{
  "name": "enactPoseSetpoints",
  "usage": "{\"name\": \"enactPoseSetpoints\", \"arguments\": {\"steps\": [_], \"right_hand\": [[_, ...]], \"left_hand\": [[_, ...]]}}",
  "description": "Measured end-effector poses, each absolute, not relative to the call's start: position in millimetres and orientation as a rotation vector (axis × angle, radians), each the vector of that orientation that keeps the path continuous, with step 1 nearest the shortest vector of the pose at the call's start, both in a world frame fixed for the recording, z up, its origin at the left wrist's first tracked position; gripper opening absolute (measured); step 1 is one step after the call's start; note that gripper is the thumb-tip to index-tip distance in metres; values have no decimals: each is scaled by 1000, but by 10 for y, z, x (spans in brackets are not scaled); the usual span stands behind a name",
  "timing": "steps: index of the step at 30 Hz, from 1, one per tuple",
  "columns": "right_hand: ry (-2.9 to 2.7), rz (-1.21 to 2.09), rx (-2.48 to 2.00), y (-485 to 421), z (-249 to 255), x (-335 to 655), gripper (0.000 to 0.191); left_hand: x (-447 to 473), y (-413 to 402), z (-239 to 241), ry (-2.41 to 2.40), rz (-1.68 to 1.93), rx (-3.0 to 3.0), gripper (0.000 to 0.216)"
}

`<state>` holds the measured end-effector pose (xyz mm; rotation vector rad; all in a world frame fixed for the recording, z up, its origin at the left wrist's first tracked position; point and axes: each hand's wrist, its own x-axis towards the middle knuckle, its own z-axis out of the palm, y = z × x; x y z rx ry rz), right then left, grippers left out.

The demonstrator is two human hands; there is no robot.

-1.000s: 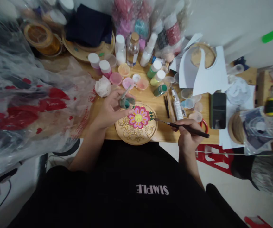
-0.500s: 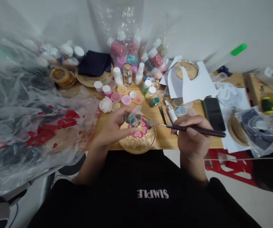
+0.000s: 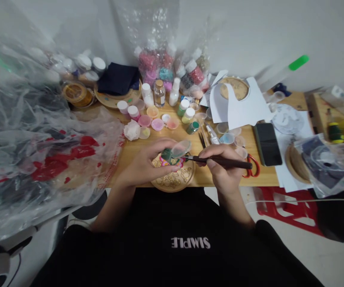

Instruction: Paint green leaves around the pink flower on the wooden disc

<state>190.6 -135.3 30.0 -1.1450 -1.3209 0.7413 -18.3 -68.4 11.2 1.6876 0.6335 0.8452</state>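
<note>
My left hand [image 3: 146, 161] is closed around a small clear pot of green paint [image 3: 172, 153] with its lid flipped up, held just above a round wooden disc [image 3: 174, 179]. The disc carries gold outlines and a pink flower, mostly hidden by the pot and my fingers. My right hand [image 3: 224, 165] grips a dark-handled paintbrush [image 3: 220, 160] lying almost level, its tip pointing left into the pot's mouth.
Small paint pots [image 3: 157, 123], bottles [image 3: 159, 93] and bagged bead jars [image 3: 160, 65] crowd the back of the wooden table [image 3: 136, 147]. A crumpled plastic sheet [image 3: 37, 151] covers the left. White paper [image 3: 240, 105], a black phone [image 3: 267, 143], red scissors [image 3: 254, 167] and clear containers [image 3: 330, 159] lie right.
The view lifted away from the table. My left hand raised the green pot over the disc, and my right hand swung the brush from the flower's leaves to the pot.
</note>
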Motion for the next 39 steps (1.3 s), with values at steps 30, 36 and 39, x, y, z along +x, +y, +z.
{"name": "enactPoseSetpoints", "arguments": {"steps": [30, 36, 39], "right_hand": [[-902, 855, -984, -1392, 89, 2132, 19], [-862, 754, -1209, -1565, -88, 2202, 18], [-933, 717, -1291, -1639, -149, 2203, 17]], "left_hand": [[-106, -546, -97, 556, 887, 1305, 36], [-130, -491, -313, 661, 984, 1140, 41], [-101, -492, -347, 642, 986, 1089, 42]]}}
